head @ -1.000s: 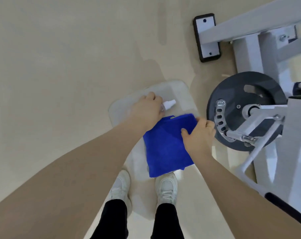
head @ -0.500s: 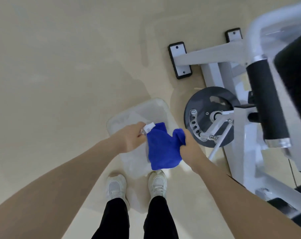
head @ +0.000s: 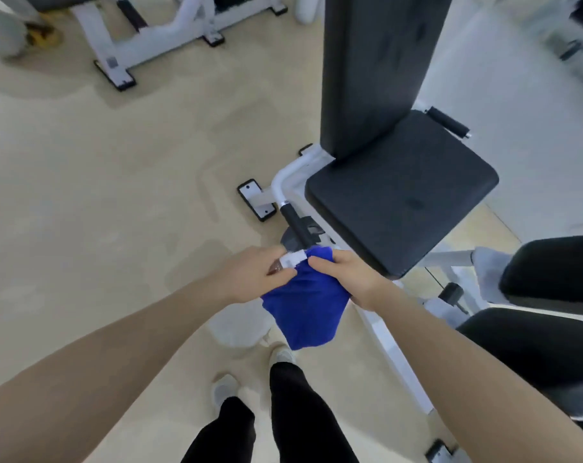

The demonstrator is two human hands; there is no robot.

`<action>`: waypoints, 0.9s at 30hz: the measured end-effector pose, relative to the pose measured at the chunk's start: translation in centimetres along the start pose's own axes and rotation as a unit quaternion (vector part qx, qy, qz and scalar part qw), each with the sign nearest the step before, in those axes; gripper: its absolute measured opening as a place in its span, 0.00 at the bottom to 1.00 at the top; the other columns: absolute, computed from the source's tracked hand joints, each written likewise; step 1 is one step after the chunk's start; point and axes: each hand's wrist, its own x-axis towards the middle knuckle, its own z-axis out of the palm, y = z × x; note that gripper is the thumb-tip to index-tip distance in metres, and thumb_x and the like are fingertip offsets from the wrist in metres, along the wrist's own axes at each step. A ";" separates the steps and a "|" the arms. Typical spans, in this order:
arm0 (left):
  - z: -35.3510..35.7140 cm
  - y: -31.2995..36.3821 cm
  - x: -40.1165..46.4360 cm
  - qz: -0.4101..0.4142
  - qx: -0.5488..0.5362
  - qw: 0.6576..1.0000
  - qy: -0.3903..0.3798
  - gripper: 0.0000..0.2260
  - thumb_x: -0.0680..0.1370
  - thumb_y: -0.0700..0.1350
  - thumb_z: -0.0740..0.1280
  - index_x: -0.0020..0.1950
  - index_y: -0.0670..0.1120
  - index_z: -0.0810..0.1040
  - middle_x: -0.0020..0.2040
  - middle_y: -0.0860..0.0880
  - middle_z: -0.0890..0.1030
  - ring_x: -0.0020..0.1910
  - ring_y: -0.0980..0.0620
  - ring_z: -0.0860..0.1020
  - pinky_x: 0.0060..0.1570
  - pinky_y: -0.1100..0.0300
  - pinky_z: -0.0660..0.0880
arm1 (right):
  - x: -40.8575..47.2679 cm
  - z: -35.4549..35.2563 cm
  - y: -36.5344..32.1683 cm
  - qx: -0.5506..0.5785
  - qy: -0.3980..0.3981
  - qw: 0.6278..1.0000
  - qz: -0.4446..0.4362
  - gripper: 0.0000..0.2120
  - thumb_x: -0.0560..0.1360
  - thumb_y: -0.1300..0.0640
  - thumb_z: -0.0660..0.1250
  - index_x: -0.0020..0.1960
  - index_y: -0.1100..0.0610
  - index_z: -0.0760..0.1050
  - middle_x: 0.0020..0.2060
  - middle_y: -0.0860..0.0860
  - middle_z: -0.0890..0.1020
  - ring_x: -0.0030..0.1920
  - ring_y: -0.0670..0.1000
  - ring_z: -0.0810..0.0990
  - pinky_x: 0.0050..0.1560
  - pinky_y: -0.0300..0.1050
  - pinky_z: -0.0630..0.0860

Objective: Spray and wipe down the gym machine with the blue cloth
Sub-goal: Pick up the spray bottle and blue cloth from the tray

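While I stand at the front edge of the gym machine (head: 400, 202), my left hand (head: 250, 275) is wrapped around a small spray bottle (head: 292, 259), fingers closed on its body with the white nozzle poking out toward the cloth. My right hand (head: 347, 279) has its fingers pinched together on the top edge of the blue cloth (head: 307, 309), which hangs in the air between my hands, just in front of the black seat pad (head: 397, 195) and beside the black handle grip (head: 297, 225). The cloth looks soft, light and floppy; I judge it will bunch and slip unless I gather a thick fold in my palm before pressing it flat against the padding. The bottle seems light and smooth, so I would grip it round the middle, a finger free for the nozzle.
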 end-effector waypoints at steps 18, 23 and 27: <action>3.6 19.4 11.1 0.043 -0.047 0.996 -0.064 0.11 0.78 0.48 0.60 0.36 0.46 0.68 0.26 0.53 0.74 0.25 0.54 0.72 0.32 0.55 0.72 | -7.9 -19.9 -3.1 -0.023 0.045 0.983 -0.176 0.04 0.77 0.58 0.63 0.49 0.54 0.77 0.43 0.50 0.81 0.42 0.47 0.80 0.46 0.42 0.77; 6.4 22.7 15.2 0.074 -0.033 0.997 -0.012 0.07 0.78 0.54 0.60 0.53 0.53 0.69 0.30 0.54 0.74 0.29 0.56 0.72 0.32 0.58 0.75 | -7.1 -26.6 -2.6 -0.116 0.070 0.972 -0.194 0.07 0.79 0.56 0.60 0.47 0.54 0.76 0.41 0.49 0.80 0.41 0.47 0.77 0.48 0.43 0.74; 7.8 24.6 16.9 0.112 0.048 0.992 0.021 0.18 0.80 0.48 0.58 0.69 0.56 0.61 0.35 0.57 0.71 0.33 0.60 0.71 0.34 0.67 0.66 | -6.3 -28.4 -2.2 -0.196 0.184 0.939 -0.213 0.11 0.79 0.52 0.59 0.44 0.57 0.75 0.36 0.50 0.79 0.35 0.45 0.74 0.41 0.36 0.72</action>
